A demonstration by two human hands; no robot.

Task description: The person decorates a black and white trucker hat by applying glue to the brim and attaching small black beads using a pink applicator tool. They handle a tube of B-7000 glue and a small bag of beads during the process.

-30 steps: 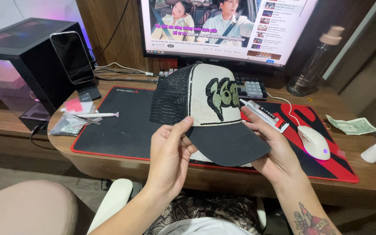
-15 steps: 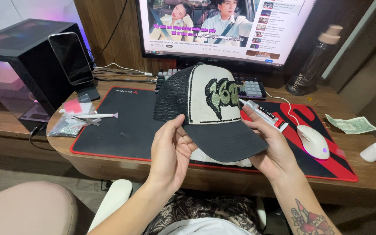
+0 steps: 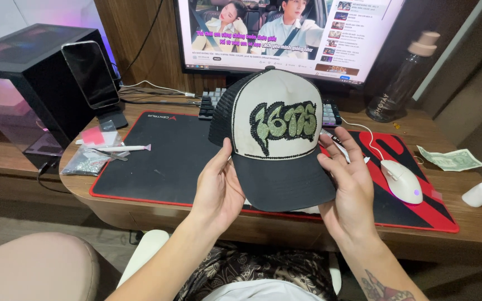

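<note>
Trucker cap (image 3: 277, 134) now turned front-on, raised at frame centre above desk mat (image 3: 157, 161). Brim gripped by left hand (image 3: 218, 187), fingers curled; right hand (image 3: 350, 187) closed on brim edge and pen (image 3: 338, 146).

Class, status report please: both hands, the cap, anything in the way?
Left hand and right hand grip cap by its brim. Right also holds a pen. Nothing blocking.

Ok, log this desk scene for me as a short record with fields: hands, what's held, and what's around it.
held item: cap, cream front panel, black mesh back, dark brim
left hand: grips the brim's left edge
right hand: grips the brim's right edge, with a pen-like tool
surface: black and red desk mat
nearby: white mouse, banknote, bottle
</note>
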